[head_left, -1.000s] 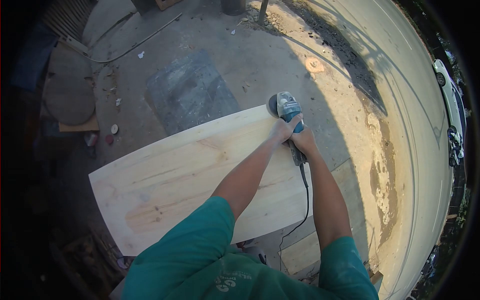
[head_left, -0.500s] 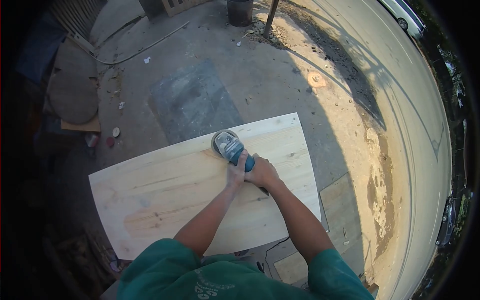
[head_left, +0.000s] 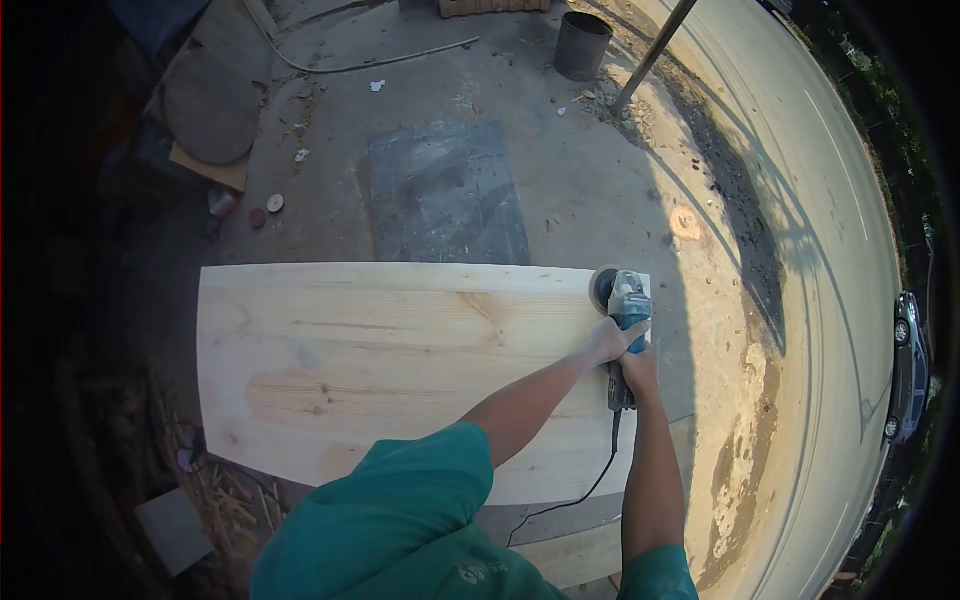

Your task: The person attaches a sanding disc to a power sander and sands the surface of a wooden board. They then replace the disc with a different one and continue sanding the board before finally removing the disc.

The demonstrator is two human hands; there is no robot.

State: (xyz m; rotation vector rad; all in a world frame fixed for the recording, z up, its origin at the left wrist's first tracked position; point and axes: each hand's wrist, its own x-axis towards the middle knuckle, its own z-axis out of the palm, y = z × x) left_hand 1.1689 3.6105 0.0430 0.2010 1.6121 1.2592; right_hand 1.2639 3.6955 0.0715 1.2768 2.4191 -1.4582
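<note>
A blue angle grinder with a round sanding disc rests at the far right corner of a pale wooden panel. My left hand is closed around the grinder's body from the left side. Behind it, my right hand grips the body nearer the handle. Both hands partly cover the tool. From its rear end a black power cord runs over the panel and off the near edge. The wood shows knots and a browner patch on the left half.
Beyond the panel a dark rectangular patch marks the concrete floor. A metal bucket and a pole stand at the far right. Wood scraps lie at the near left. A car is on the road side.
Both hands have moved the grinder rightward, from the panel's far middle to its far right corner. My view has shifted and turned, and a car now shows on the right.
</note>
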